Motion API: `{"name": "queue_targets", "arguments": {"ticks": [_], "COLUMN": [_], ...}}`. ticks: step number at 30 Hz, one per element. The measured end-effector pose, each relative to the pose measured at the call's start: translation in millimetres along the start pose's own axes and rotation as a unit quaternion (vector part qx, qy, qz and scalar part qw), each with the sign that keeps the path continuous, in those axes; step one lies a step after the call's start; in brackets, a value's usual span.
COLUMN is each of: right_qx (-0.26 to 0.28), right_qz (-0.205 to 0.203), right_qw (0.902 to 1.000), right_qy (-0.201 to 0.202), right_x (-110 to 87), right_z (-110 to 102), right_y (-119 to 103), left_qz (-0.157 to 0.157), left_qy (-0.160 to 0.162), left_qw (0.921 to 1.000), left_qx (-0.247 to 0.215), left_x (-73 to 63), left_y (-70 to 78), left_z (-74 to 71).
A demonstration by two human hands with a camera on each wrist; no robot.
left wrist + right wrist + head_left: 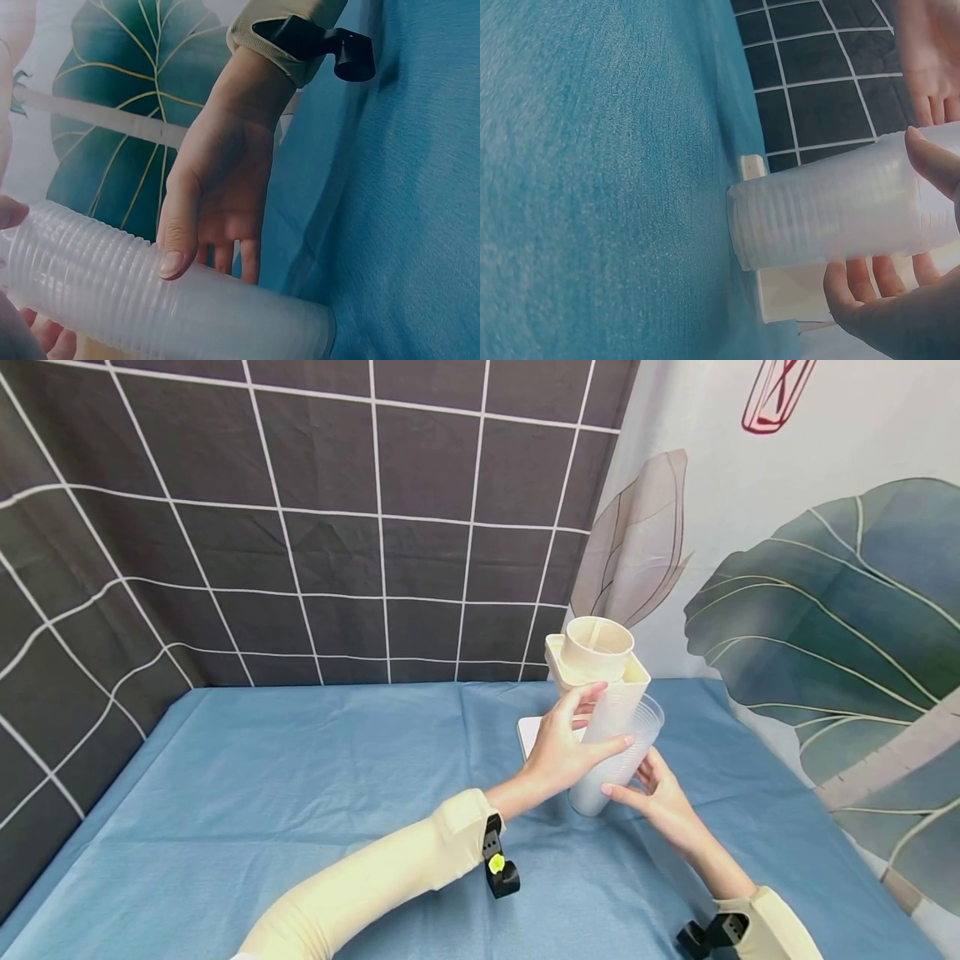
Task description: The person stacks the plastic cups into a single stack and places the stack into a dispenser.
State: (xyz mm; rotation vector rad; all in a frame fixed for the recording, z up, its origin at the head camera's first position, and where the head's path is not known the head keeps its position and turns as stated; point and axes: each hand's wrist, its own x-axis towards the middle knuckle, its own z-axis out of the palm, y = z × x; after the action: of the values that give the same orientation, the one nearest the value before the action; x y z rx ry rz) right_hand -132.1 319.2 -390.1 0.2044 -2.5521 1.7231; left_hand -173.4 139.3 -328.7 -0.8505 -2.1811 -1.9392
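A stack of clear, ribbed plastic cups (619, 766) leans to the right at the right of the table, its narrow lower end right at the blue cloth. My left hand (558, 747) grips the upper part from the left, thumb across the front. Lower down, my right hand (666, 803) holds the stack from the right with its thumb in front and fingers behind. In the right wrist view, the right fingertips (861, 276) curl along the stack's side. Just behind stands a cream dispenser (636, 670) with a round, open-topped tube, partly hidden by the cups and left hand.
The dispenser's flat white base (528, 732) shows left of the cups. A blue cloth (300, 777) covers the table. Behind hang a dark grid-patterned curtain (330, 552) and a leaf-printed one (832, 593). Both wrists wear small black cameras (501, 878).
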Motion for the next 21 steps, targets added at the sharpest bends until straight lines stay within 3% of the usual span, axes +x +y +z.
{"name": "queue_targets", "arguments": {"ticks": [21], "right_qx": [-0.009], "right_qz": [0.013], "right_qw": [0.9999], "right_qy": [0.004], "right_x": [-1.9], "right_z": [-0.1], "right_y": [-3.2], "left_qz": [-0.003], "left_qy": [-0.015], "left_qw": [0.9996], "left_qx": [0.023], "left_x": [-3.5], "left_y": [-5.7], "left_z": [-4.7]}}
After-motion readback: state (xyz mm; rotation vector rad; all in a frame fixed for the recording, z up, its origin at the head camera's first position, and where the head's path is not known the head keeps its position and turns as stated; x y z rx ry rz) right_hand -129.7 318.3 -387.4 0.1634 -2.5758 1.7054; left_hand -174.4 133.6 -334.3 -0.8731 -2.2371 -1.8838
